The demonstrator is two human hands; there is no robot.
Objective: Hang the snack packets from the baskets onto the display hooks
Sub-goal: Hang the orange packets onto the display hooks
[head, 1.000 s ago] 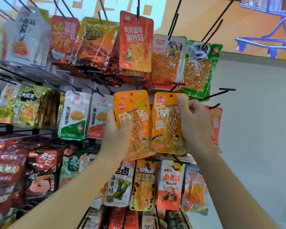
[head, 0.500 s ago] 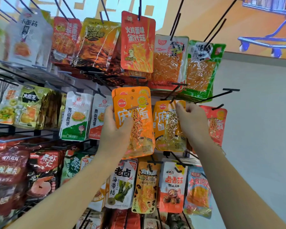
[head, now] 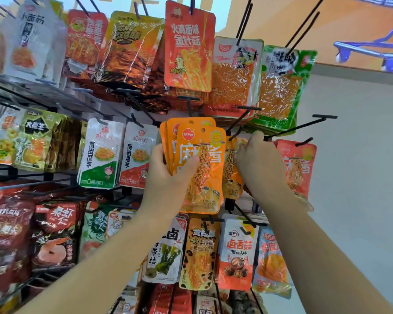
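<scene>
My left hand [head: 170,177] grips a fanned stack of orange noodle snack packets [head: 202,164], thumb across the front one, held in front of the middle row of the rack. My right hand [head: 259,164] pinches the top of one more orange packet [head: 230,175], pushed back behind the stack, right under a black display hook [head: 235,132]. Whether the hook passes through that packet's hole is hidden by my fingers. A red packet of the same kind [head: 300,164] hangs just right of my right hand.
The wire rack is crowded with hanging packets: white ones [head: 102,155] to the left, orange and green ones [head: 279,87] above, mixed ones [head: 236,252] below. A bare black hook [head: 304,125] juts out at the right. Grey floor [head: 361,177] lies beyond.
My right hand carried its single orange packet back toward the rack, so it now sits behind the left hand's stack. My left hand with the stack stayed nearly in place.
</scene>
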